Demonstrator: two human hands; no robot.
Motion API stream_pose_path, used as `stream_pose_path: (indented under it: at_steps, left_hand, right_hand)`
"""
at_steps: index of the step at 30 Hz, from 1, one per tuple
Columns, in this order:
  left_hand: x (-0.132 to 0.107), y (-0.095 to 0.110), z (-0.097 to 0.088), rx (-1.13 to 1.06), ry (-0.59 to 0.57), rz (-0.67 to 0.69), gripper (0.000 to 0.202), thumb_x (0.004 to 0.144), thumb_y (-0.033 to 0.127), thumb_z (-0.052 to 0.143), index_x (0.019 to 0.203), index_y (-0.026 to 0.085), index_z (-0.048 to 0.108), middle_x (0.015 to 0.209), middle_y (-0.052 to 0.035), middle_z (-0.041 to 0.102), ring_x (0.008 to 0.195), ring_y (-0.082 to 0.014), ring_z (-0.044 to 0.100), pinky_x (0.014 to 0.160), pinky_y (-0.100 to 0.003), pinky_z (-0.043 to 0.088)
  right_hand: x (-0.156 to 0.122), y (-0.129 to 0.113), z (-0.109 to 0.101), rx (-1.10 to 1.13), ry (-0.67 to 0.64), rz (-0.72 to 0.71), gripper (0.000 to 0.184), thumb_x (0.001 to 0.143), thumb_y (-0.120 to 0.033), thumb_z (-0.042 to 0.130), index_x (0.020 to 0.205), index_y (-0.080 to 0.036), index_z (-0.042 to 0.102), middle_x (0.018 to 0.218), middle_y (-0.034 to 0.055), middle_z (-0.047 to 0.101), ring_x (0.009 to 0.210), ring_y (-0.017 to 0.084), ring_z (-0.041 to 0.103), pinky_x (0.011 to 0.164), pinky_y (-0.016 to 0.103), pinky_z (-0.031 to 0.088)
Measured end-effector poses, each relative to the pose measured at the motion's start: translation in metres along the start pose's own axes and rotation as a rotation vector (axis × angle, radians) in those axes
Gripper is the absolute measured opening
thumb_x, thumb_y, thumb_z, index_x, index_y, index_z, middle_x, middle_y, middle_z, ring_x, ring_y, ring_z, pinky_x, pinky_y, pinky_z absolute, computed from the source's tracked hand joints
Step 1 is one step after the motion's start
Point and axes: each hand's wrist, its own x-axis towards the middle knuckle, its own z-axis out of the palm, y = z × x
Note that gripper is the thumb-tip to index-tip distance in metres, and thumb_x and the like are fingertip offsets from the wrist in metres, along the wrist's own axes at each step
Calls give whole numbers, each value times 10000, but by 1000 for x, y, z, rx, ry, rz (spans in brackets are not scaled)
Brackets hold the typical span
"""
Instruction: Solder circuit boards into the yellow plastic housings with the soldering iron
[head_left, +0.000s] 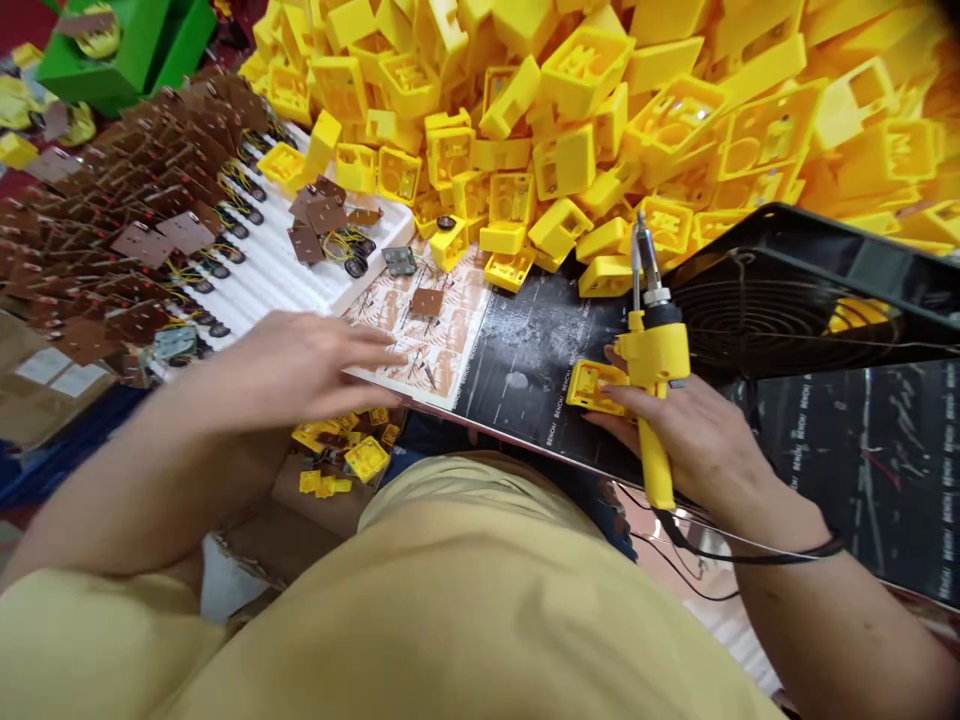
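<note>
My right hand [694, 430] grips a yellow soldering iron [654, 345] with its metal tip pointing up, and its fingers also press a small yellow plastic housing [592, 386] against the black work board [525, 360]. My left hand [300, 365] hovers flat with fingers stretched out over the printed brown-and-white sheet [442, 340], holding nothing. A small brown circuit board [427, 301] lies on that sheet just beyond the fingertips.
A big heap of yellow plastic housings [600, 100] fills the back. Brown circuit boards with wires [135, 230] pile on a white foam tray [277, 270] at left. A black fan [787, 310] sits right. Green boxes [127, 45] stand at the far left.
</note>
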Motion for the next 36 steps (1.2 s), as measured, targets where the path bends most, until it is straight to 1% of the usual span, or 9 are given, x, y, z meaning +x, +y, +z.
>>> stream_pose_path:
  at_steps: [5, 8, 14, 20, 23, 27, 30, 33, 36]
  left_hand:
    - [93, 19, 68, 86, 21, -95, 507, 861, 389, 597, 1328, 210, 516, 1180, -138, 599, 1129, -309, 560, 849, -388, 478]
    - [123, 18, 92, 187, -2, -174, 396, 896, 295, 522, 1270, 170, 552, 1171, -157, 597, 1090, -315, 579, 808, -394, 473]
    - [77, 12, 80, 126, -173, 13, 238, 914, 319, 505, 1029, 167, 647, 1153, -120, 606, 892, -227, 646, 736, -342, 511]
    - [43, 18, 89, 117, -88, 121, 248, 921, 349, 524, 948, 127, 632, 1290, -172, 580, 898, -205, 655, 784, -337, 541]
    - [46, 19, 91, 166, -99, 140, 242, 929, 346, 534, 946, 128, 637, 1186, -143, 655, 984, -243, 654, 808, -354, 543]
    - [51, 23, 77, 184, -187, 153, 373, 902, 511, 555, 918, 150, 652, 1019, -110, 704, 865, -252, 668, 727, -368, 533]
    - [61, 29, 71, 171, -103, 84, 557, 859, 661, 525, 979, 132, 653, 1108, -144, 681, 950, -291, 654, 803, -409, 529]
    - [83, 34, 80, 126, -73, -10, 604, 839, 594, 594, 1219, 125, 584, 1280, -166, 605, 1088, -318, 620, 883, -430, 518]
    - [105, 32, 92, -49, -150, -83, 538, 885, 454, 572, 1339, 172, 514, 1242, -122, 641, 1114, -283, 622, 919, -415, 511]
  right_hand:
    - [15, -18, 13, -26, 64, 38, 329, 850, -261, 724, 1108, -175, 540, 847, 55, 663, 760, 190, 647, 712, 304, 517]
    - [17, -23, 14, -19, 59, 62, 311, 879, -275, 688, 1124, -153, 541, 846, 71, 667, 740, 192, 648, 662, 297, 514]
    - [10, -18, 19, 132, 56, 100, 388, 874, -253, 699, 1207, -188, 512, 977, 73, 693, 881, 202, 683, 810, 337, 560]
    - [7, -17, 25, 198, 63, 117, 425, 852, -183, 716, 1221, -212, 508, 931, 41, 692, 930, 193, 689, 744, 286, 555]
    - [7, -17, 23, 185, 62, 129, 405, 852, -192, 721, 1200, -211, 516, 869, 24, 679, 879, 190, 691, 745, 291, 553]
    - [7, -17, 20, 152, 57, 162, 403, 850, -170, 717, 1196, -197, 512, 831, 17, 666, 810, 184, 686, 723, 293, 549]
    - [5, -18, 19, 153, 52, 173, 407, 852, -190, 720, 1202, -196, 511, 840, 22, 669, 835, 193, 690, 714, 292, 547]
    - [4, -19, 21, 162, 64, 190, 419, 861, -213, 712, 1227, -209, 507, 934, 46, 686, 859, 196, 691, 734, 301, 553]
    - [2, -20, 23, 172, 73, 204, 447, 862, -198, 700, 1259, -218, 496, 974, 54, 689, 898, 205, 688, 771, 315, 558]
